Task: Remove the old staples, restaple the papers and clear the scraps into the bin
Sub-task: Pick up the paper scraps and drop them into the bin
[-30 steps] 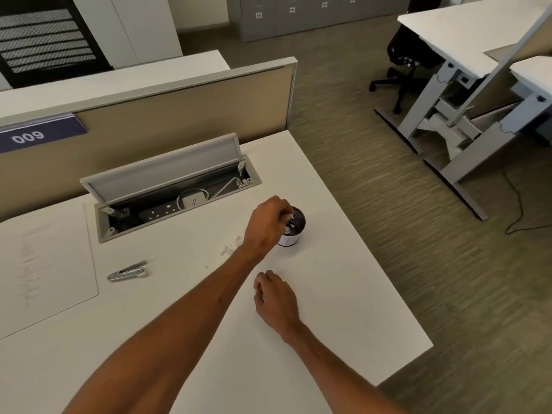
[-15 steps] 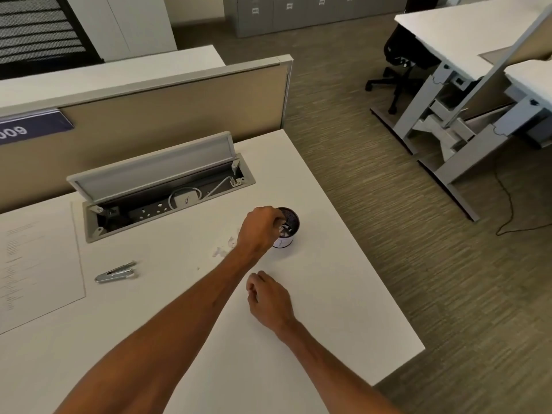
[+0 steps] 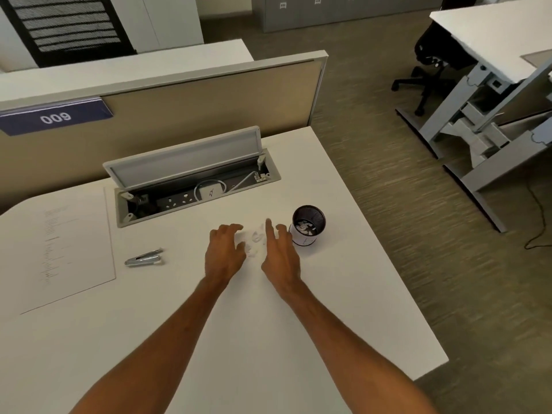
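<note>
A small pile of white paper scraps [image 3: 255, 241] lies on the white desk [image 3: 268, 339], just left of a little black mesh bin [image 3: 308, 225] that holds several scraps. My left hand [image 3: 224, 253] lies at the left side of the pile with its fingers spread. My right hand [image 3: 280, 254] lies at the pile's right side, fingers straight, close to the bin. Neither hand holds anything. A metal stapler [image 3: 144, 258] lies further left on the desk. The stapled papers [image 3: 62, 249] lie flat at the desk's left edge.
An open cable tray [image 3: 191, 180] with a raised lid and sockets sits behind the hands. A beige partition [image 3: 179, 100] bounds the back of the desk. The desk's right edge drops to carpet, with other desks and a chair [image 3: 430, 64] beyond.
My left hand has pulled back from over the bin to the left side of the scraps. My right hand has moved forward and opened beside the pile.
</note>
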Demonstrator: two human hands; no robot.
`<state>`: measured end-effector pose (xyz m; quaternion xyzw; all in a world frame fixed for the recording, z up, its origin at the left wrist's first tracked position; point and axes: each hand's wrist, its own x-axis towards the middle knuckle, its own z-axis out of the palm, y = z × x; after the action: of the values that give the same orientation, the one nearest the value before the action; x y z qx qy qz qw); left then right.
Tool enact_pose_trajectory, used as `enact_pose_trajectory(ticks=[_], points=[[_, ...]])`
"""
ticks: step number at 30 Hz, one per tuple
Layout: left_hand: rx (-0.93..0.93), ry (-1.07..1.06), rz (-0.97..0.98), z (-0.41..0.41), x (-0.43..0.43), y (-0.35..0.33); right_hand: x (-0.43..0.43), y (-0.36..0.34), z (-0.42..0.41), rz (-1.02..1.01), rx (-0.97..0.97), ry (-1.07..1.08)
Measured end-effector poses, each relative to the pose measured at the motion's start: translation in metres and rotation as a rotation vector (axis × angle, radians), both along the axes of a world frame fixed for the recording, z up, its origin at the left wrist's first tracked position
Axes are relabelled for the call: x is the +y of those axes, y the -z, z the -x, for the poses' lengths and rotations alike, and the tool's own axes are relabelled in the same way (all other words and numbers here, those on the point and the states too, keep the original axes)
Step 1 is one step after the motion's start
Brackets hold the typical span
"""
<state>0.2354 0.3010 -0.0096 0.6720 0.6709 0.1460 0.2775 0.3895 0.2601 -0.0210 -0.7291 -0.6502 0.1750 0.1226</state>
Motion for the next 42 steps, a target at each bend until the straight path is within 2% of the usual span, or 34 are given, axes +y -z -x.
enact_pose_trajectory(ticks=[2,5,17,24,30,33,37,40,42], points=[[0.068,0.095,0.051,0.010,-0.003,0.008,0.013,-0.001,0.002,0.092,-0.096,-0.019],[0.104,0.154,0.069,0.013,-0.005,0.014,0.026,-0.001,0.003,0.133,-0.136,-0.024],[-0.021,0.113,-0.008,0.014,-0.016,0.030,0.018,0.015,0.008,-0.052,-0.113,-0.234],[-0.003,0.111,0.003,0.014,-0.025,0.031,0.002,0.019,0.009,-0.148,-0.106,-0.260],[-0.057,0.086,-0.067,0.019,-0.034,0.026,0.002,0.010,0.004,-0.173,0.034,-0.113],[-0.111,-0.008,-0.121,0.025,-0.037,0.022,0.005,-0.016,-0.003,-0.274,0.137,-0.066],[-0.095,-0.026,-0.113,0.038,-0.044,0.024,0.014,-0.061,-0.021,-0.434,0.263,0.022],[-0.057,0.008,-0.124,0.043,-0.051,0.023,0.023,-0.091,-0.049,-0.531,0.268,0.136],[-0.032,0.018,-0.139,0.043,-0.056,0.021,0.029,-0.100,-0.072,-0.522,0.243,0.216]])
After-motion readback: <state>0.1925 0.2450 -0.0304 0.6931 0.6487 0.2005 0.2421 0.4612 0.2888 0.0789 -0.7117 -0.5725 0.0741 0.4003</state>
